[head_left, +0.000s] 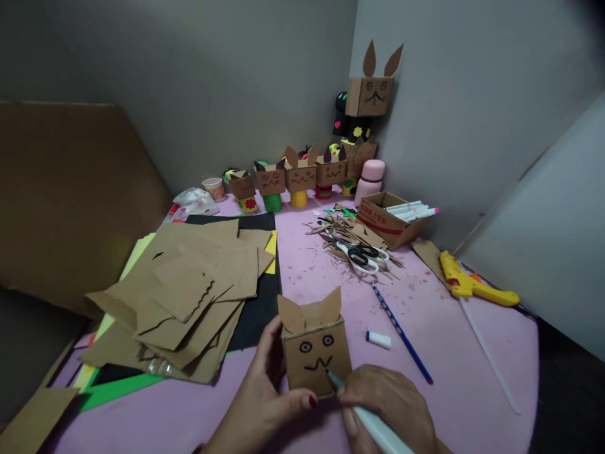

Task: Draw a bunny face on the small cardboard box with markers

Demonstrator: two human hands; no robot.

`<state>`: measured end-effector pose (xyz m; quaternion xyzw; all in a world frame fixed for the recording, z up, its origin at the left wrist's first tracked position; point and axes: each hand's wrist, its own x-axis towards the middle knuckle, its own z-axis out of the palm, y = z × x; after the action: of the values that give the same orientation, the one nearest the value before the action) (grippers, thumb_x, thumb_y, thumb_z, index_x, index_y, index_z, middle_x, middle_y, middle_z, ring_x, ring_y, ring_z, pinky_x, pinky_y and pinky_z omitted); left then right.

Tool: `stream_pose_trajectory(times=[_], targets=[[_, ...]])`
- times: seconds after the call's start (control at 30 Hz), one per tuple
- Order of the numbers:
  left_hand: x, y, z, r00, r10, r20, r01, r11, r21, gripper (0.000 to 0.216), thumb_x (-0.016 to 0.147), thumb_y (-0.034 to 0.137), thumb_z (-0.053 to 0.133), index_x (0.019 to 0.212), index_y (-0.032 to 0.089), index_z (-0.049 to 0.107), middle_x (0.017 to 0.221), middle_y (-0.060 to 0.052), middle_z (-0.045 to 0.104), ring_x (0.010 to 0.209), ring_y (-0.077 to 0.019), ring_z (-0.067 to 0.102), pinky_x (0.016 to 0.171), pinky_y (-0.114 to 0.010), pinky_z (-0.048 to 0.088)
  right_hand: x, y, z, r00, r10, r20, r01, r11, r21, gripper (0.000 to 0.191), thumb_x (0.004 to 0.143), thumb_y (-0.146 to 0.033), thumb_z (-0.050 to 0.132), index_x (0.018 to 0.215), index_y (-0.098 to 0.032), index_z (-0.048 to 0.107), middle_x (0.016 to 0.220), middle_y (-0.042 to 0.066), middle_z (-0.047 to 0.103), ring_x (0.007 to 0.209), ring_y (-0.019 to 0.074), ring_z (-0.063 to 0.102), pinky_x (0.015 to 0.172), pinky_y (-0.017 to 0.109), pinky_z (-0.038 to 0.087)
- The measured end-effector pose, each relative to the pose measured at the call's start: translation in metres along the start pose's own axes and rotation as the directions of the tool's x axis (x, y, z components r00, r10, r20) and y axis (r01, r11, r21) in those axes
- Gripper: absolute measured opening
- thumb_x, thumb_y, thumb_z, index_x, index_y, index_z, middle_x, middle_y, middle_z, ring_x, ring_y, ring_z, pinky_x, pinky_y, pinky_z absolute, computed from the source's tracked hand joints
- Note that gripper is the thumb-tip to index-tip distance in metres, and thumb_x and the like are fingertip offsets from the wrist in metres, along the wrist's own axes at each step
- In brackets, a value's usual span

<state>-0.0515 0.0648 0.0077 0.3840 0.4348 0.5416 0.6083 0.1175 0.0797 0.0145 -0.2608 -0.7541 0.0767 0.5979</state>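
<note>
A small cardboard box (pixel 317 343) with two pointed ears stands in front of me, its front marked with two round eyes and a wavy mouth. My left hand (pixel 265 391) grips the box from its left side, thumb along the lower front edge. Between the fingers of my right hand (pixel 392 400) is a white marker (pixel 378 429), its dark tip at the box face just below the mouth line. A white marker cap (pixel 378 340) with a blue end lies to the right of the box. Beside it rests a blue pencil (pixel 401 334).
Cardboard sheets (pixel 184 284) are piled at left. Scissors (pixel 362 255) lie on cardboard scraps, near a box of markers (pixel 392 221). A yellow glue gun (pixel 477 284) with a glue stick sits at right. Cardboard animal figures (pixel 300 176) and a pink bottle (pixel 370 180) line the back.
</note>
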Motion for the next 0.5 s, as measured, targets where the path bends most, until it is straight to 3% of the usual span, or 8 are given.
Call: stream_pose_trajectory(times=[0.17,0.5], targets=[[0.0012,0.0008,-0.0029,1.000,-0.001,0.013,0.001,1.000,0.029,0.109,0.050,0.044,0.089,0.142,0.029,0.034,0.141,-0.014,0.054,0.132,-0.0355,0.046,0.106,-0.046,0.039,0.0022,-0.0020,-0.0016,1.000,0.001,0.001,-0.001,1.000,0.004,0.017,0.070,-0.005,0.050,0.075,-0.018,0.059,0.056,-0.002,0.065,0.043,0.0091,0.061,0.046,0.018,0.052],[-0.0001,0.0008,0.0003,1.000,-0.012,-0.027,0.012,1.000,-0.013,0.111,0.047,0.043,0.091,0.141,0.026,0.035,0.141,-0.017,0.053,0.133,-0.0396,0.043,0.109,-0.052,0.033,0.0031,-0.0022,0.0028,1.000,-0.004,-0.004,0.004,1.000,-0.026,0.016,0.077,-0.009,0.046,0.076,-0.020,0.058,0.053,-0.002,0.064,0.041,0.0100,0.059,0.043,0.020,0.051]])
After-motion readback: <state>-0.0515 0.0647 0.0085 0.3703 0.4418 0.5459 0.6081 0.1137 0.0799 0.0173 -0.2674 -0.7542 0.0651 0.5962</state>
